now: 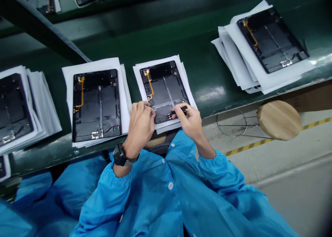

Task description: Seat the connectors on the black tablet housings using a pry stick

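Right hand [191, 122]: fingers pinched on a dark slim tool [182, 110], tip low inside the open tablet shell [162, 90]. Left hand [141, 121]: fingertips bunched at the shell's lower left edge; cannot tell whether they grip anything. A slip of the tool could nick the thin wire or connectors there. Shell lies on loose paper sheets [189, 90] on the table [207, 71]; uneven pressure might skid it.

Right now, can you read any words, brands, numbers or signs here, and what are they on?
No text can be read.
Open device shell: any markings are too small and blurred.
Wristwatch: dark face, nothing legible.
Floor tape: yellow and dark stripes, no lettering visible.
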`<state>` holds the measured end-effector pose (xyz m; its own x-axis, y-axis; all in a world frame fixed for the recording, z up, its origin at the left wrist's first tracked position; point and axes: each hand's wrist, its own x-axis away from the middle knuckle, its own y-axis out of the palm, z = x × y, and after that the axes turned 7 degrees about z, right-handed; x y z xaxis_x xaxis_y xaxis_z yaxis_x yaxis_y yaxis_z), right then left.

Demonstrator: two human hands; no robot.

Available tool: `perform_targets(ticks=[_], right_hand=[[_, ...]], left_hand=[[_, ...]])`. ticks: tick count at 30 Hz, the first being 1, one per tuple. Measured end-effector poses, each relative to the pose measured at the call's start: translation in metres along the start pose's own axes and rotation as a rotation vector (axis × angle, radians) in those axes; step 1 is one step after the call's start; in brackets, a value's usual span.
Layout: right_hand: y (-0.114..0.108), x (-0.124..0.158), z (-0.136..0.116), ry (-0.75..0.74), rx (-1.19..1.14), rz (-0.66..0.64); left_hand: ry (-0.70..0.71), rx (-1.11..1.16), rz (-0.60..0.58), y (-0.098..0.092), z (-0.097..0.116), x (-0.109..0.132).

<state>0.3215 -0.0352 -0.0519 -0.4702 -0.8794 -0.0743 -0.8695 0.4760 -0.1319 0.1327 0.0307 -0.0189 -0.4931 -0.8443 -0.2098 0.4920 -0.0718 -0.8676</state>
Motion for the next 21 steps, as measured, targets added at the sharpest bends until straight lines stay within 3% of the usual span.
perform_targets(ticks=[5, 10, 13, 21], right_hand=[[0.001, -0.01, -0.007, -0.127, 0.07, -0.042], [0.006, -0.012, -0.008, -0.023, 0.031, -0.192], [0.011, -0.008, -0.005, -0.061, 0.07, -0.174], [0.013, -0.002, -0.002, -0.167, 0.099, -0.152]], left_hand=[[-0.137, 0.259, 0.004, 0.004, 0.006, 0.017], [-0.32, 0.446, 0.153, 0.018, 0.006, 0.029], [-0.385, 0.473, 0.21, 0.022, 0.005, 0.033], [-0.518, 0.594, 0.223, 0.024, 0.007, 0.035]])
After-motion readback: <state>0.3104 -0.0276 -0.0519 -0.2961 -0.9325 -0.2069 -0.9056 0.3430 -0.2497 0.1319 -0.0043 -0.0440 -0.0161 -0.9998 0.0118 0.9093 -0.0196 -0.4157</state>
